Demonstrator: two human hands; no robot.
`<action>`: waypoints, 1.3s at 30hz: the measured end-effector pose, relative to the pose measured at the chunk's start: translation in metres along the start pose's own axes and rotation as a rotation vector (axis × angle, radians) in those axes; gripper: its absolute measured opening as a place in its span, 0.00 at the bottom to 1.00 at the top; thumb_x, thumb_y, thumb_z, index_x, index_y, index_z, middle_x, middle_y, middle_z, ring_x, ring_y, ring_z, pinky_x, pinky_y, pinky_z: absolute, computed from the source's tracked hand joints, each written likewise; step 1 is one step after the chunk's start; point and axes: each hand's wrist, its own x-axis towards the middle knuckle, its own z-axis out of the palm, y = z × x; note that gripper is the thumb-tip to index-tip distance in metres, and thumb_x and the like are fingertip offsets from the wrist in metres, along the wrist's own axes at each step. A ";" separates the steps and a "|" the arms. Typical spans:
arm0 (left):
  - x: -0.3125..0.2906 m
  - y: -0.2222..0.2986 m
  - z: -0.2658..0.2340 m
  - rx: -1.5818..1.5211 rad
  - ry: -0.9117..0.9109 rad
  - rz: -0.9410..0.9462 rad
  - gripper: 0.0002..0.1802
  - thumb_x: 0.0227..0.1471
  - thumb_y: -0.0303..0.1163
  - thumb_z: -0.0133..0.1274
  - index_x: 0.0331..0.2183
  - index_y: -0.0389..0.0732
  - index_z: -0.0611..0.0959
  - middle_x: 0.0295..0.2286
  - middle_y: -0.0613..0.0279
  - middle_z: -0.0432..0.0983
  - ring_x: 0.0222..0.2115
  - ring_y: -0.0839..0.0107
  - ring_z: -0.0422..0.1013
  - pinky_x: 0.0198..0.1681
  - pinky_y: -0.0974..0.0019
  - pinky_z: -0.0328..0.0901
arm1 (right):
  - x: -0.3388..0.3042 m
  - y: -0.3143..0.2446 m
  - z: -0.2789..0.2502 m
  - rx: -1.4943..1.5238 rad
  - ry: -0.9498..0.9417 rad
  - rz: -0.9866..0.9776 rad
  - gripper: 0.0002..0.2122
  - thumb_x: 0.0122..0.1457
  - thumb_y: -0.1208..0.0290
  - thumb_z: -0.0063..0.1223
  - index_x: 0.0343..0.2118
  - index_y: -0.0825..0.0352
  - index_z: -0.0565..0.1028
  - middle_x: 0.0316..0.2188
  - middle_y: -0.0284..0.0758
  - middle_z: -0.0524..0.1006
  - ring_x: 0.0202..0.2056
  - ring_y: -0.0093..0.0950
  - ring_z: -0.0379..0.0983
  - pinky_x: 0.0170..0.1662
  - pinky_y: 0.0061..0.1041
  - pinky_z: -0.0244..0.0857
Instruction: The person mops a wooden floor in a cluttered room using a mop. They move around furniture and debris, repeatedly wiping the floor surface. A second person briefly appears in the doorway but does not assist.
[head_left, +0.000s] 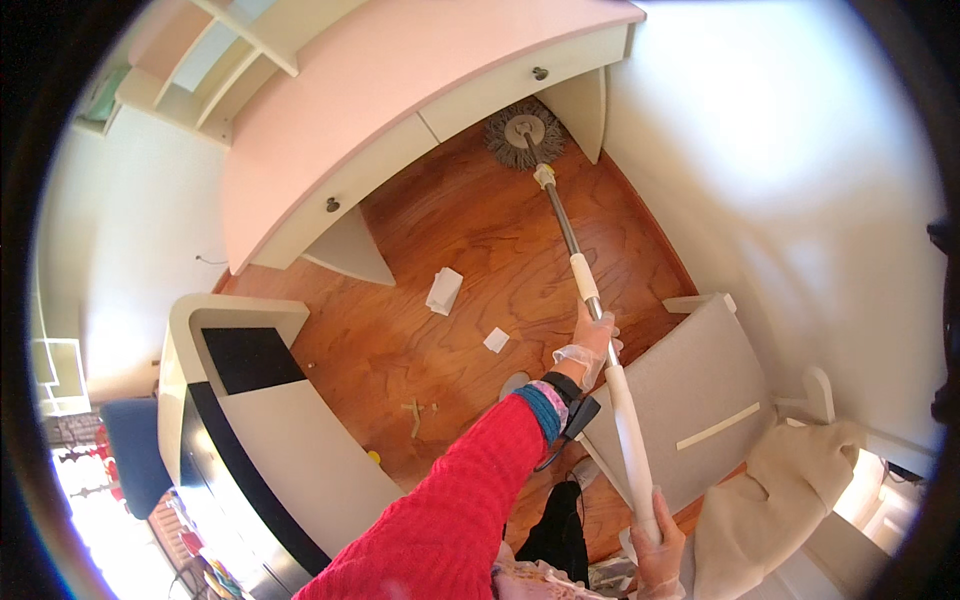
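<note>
A round-headed mop stretches from the lower right up to the far side, with a white and metal handle. Its grey stringy head lies on the wooden floor beneath the pink desk, near the desk's right side panel. My left hand, in a clear plastic glove, is wrapped round the handle at mid-length. Lower down, my right hand is closed round the white grip near its end; a clear glove shows at its wrist. A red sleeve and a dark wristband cover my left arm.
The pink-topped desk has two drawers with dark knobs. White papers and small scraps lie on the wooden floor. A white cabinet stands left; a grey panel and beige cloth are right, beside the wall.
</note>
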 end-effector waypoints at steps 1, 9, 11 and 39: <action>-0.005 0.001 -0.006 -0.018 0.008 0.000 0.19 0.53 0.28 0.44 0.45 0.49 0.57 0.19 0.58 0.64 0.10 0.70 0.63 0.10 0.65 0.61 | -0.003 0.000 0.000 -0.029 -0.008 -0.056 0.25 0.49 0.80 0.55 0.53 0.74 0.65 0.49 0.47 0.71 0.46 0.25 0.69 0.46 0.21 0.62; -0.039 0.005 -0.077 -0.131 0.115 0.008 0.21 0.53 0.28 0.45 0.47 0.50 0.57 0.20 0.59 0.65 0.11 0.68 0.64 0.11 0.64 0.62 | -0.020 -0.008 0.005 -0.072 -0.203 0.051 0.25 0.49 0.79 0.56 0.53 0.71 0.66 0.48 0.46 0.72 0.47 0.25 0.68 0.48 0.21 0.62; -0.047 0.002 -0.101 -0.143 0.141 0.026 0.22 0.53 0.28 0.45 0.47 0.50 0.57 0.21 0.59 0.65 0.11 0.68 0.64 0.11 0.63 0.62 | -0.023 -0.010 0.012 -0.128 -0.250 -0.007 0.25 0.50 0.78 0.56 0.54 0.69 0.67 0.47 0.46 0.73 0.46 0.24 0.69 0.47 0.21 0.63; -0.105 -0.052 -0.015 -0.068 0.102 0.060 0.19 0.51 0.30 0.46 0.43 0.48 0.58 0.22 0.59 0.66 0.16 0.67 0.65 0.17 0.62 0.66 | -0.093 -0.038 -0.089 -0.198 -0.030 -0.122 0.22 0.48 0.81 0.54 0.50 0.70 0.70 0.47 0.46 0.73 0.48 0.27 0.70 0.49 0.21 0.61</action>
